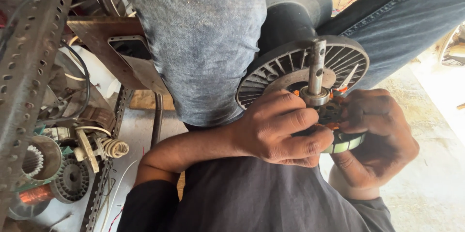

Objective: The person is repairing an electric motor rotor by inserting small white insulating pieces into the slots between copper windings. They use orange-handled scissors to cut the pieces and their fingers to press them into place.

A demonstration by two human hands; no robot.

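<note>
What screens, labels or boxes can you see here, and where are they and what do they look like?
Phone: the only screen, lying flat on a brown board at upper left beside the person's knee; a rounded rectangle with a pale rim and dark glass, showing no picture.
No packages, labels or signs can be made out elsewhere, not on the fan motor that the left hand and right hand grip.

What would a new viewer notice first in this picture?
At centre right, both hands, left hand and right hand, clasp a round motor stator with copper windings, its steel shaft pointing up. Behind it sits a ribbed grey disc, between denim-clad knees. Lower left, spare copper coils lie beside a perforated metal rail.
</note>
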